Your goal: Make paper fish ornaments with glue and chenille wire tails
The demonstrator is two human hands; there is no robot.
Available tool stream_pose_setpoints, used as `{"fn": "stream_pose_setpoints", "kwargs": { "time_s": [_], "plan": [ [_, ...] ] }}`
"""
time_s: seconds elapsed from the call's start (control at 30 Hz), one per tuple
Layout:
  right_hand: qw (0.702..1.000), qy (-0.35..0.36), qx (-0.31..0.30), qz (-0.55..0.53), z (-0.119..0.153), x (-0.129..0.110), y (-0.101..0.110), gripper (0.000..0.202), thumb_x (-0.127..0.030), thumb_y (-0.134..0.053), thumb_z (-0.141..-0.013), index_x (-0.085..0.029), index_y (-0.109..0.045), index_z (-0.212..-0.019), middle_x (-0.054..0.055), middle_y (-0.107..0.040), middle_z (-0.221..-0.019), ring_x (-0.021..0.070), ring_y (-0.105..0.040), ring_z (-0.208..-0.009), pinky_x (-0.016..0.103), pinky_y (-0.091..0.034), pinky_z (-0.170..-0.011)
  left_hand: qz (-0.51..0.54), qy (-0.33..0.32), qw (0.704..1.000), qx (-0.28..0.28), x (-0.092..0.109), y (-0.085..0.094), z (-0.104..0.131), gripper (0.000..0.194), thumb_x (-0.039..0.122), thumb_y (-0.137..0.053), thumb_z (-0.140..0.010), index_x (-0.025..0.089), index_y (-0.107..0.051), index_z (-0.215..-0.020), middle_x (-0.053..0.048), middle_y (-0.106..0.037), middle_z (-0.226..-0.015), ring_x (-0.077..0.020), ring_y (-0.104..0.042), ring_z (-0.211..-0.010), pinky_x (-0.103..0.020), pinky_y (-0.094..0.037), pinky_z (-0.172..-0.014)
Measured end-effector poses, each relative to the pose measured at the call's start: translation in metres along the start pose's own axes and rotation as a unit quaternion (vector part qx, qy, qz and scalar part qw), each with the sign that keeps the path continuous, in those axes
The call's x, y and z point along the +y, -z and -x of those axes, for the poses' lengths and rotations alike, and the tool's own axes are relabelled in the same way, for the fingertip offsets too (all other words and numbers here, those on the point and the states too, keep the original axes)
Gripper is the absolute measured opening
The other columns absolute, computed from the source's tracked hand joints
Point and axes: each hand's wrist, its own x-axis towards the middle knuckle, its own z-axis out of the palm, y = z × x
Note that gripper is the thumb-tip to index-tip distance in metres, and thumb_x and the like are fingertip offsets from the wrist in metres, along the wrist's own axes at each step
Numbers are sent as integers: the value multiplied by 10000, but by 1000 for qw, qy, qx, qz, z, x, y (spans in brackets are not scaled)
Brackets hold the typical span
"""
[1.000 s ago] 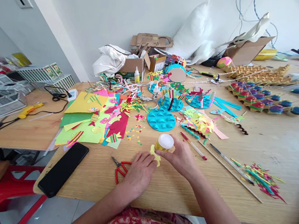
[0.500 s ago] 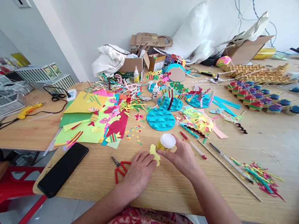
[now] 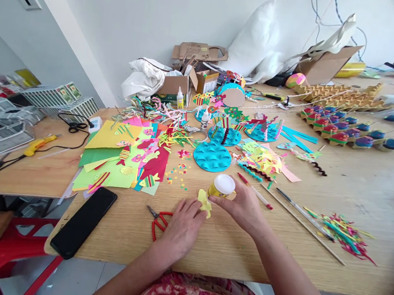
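Note:
In my right hand [image 3: 242, 206] is a glue bottle [image 3: 221, 186] with a yellow label, its round white base facing up. The bottle's lower end is hidden by the label side and my fingers. Just left of it lies a pale yellow paper cut-out [image 3: 205, 202] with a wavy outline. My left hand [image 3: 185, 221] holds the cut-out by its near edge against the table, fingers closed together. Red-handled pliers [image 3: 157, 218] lie partly under my left hand. Beyond the bottle sits a blue bumpy disc [image 3: 212, 157].
A black phone [image 3: 84, 222] lies at the front left, near coloured paper sheets [image 3: 107, 157] with paper fish. To the right are a red pen [image 3: 255, 191], a wooden stick [image 3: 305, 224], a grey pen [image 3: 304, 214] and paper shreds [image 3: 349, 238]. Painted egg-carton cups [image 3: 347, 128] stand farther back.
The glue bottle in my right hand has shifted slightly right and up, away from the yellow cut-out, showing more of its label. My left hand has hardly moved.

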Motion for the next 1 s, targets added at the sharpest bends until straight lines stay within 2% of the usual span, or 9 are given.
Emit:
{"fn": "stream_pose_setpoints", "kwargs": {
  "time_s": [0.37, 0.67, 0.83, 1.0],
  "plan": [
    [1000, 14, -17, 17, 2, 3, -2, 290, -416, -628, -677, -207, -570, -869, 19, -670, -757, 208, -602, -702, 275, -415, -595, 0, 6, 1000, -10, 0, 0, -1, 238, 214, -426, -876, 218, -523, -1094, -35, -542, -1091, -200, -412, -1123, -389, -349, -967],
    [1000, 21, 0, 6, -7, 7, -9, 347, -431, -665, -645, -185, -574, -872, 29, -677, -802, 216, -610, -732, 272, -415, -603, -7, 5, 1000, -10, 0, 1, 0, 225, 210, -433, -874, 220, -529, -1078, -33, -537, -1113, -193, -407, -1125, -372, -350, -957],
    [999, 29, -20, -1, -3, 4, -8, 329, -441, -648, -658, -206, -569, -873, 16, -676, -775, 210, -612, -719, 270, -420, -599, -9, 9, 1000, -6, -1, 0, 1, 239, 223, -420, -881, 236, -517, -1099, -25, -539, -1114, -193, -398, -1138, -378, -336, -968],
    [1000, 28, 1, 2, -3, 4, -5, 327, -422, -649, -656, -199, -567, -882, 25, -678, -783, 216, -612, -719, 276, -420, -602, -10, 8, 1000, -10, -1, 0, 1, 235, 212, -427, -876, 230, -524, -1089, -29, -544, -1110, -193, -399, -1141, -375, -335, -968]
  ]
}}
